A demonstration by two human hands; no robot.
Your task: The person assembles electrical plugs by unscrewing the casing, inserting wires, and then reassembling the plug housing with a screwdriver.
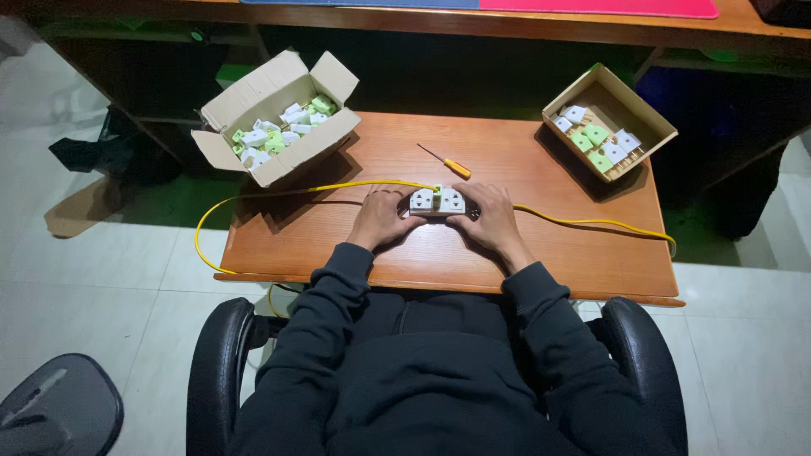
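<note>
Dark-sleeved left hand (378, 219) and right hand (490, 218) each close their grip round a blocky white plastic socket (437, 201).

A socket block (437, 201) is being held at the middle of the table (541, 253), between the left hand (380, 218) and the right hand (490, 218). A screwdriver (445, 161) is lying just behind it, and a cable (279, 192) is being run across the table to both sides. An open carton (279, 118) of plug parts is being kept at the far left corner, and a shallow tray (610, 121) of similar parts at the far right corner.
</note>
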